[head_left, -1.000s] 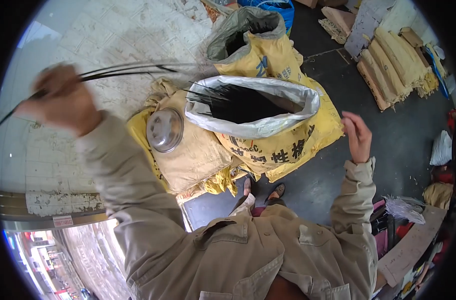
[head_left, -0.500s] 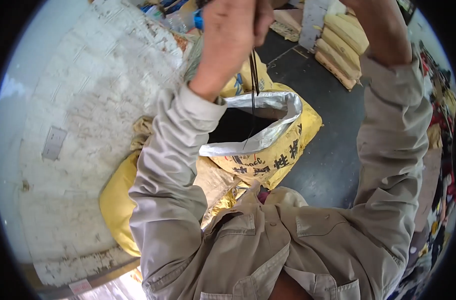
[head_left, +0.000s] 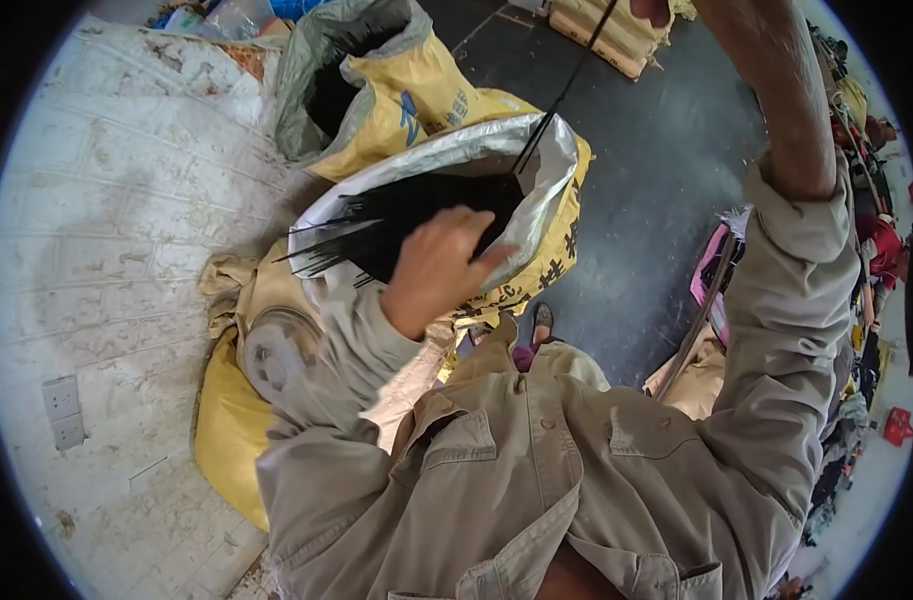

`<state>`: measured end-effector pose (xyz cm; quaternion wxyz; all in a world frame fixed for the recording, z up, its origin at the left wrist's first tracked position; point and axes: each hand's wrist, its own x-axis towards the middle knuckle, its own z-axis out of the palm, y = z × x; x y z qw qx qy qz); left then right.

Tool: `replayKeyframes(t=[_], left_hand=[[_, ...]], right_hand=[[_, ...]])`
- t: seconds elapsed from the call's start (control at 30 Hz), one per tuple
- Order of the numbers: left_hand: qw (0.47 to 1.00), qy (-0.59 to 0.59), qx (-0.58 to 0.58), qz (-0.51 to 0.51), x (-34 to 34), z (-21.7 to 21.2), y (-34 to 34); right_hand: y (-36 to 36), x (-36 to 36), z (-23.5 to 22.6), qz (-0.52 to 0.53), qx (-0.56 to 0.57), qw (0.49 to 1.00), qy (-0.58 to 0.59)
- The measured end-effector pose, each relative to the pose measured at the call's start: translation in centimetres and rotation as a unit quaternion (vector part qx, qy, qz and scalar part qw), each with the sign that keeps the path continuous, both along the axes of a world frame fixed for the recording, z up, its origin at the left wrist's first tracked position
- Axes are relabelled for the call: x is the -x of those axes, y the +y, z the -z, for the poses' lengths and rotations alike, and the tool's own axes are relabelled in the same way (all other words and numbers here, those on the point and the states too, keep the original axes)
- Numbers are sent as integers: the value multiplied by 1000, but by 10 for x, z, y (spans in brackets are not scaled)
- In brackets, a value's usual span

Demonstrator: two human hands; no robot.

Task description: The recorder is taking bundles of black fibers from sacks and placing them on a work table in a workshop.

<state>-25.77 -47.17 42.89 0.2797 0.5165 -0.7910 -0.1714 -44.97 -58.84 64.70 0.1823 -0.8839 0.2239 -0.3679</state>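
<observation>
A yellow printed sack (head_left: 561,245) with a turned-down silver lining stands before me, full of long, thin black strands (head_left: 376,225). Over its mouth is my left hand (head_left: 441,265), slightly blurred, thumb and fingers apart, holding nothing I can see. The hand is right at the strands. My right hand (head_left: 651,10) is raised at the top edge, mostly out of view, with only curled fingers showing. A few long dark strands (head_left: 568,85) slant from beside those fingers down into the sack's far right side; the grip itself lies beyond the edge.
A second yellow sack (head_left: 446,85) with dark contents stands behind. At left are a stained white wall (head_left: 126,270), a yellow bag (head_left: 226,430) and a round transparent container (head_left: 281,355). Tan bundles (head_left: 606,35) lie far off on the dark floor (head_left: 626,190); cluttered cloth (head_left: 881,250) lines the right.
My left hand has dropped from the top of the view to the sack's mouth and opened. My right hand stays high; the hanging strands now slant toward it. The view has shifted, showing more of both sacks.
</observation>
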Motion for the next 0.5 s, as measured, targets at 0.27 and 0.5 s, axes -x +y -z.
replayKeyframes(t=[0.27,0.5], left_hand=[[994,-28,-100,-45,21,39,45],[962,78,-260,-22,11,38,81]], right_hand=[[-29,-13,59,97,-173,965,170],[-47,-24,174,-60,-325,919,217]])
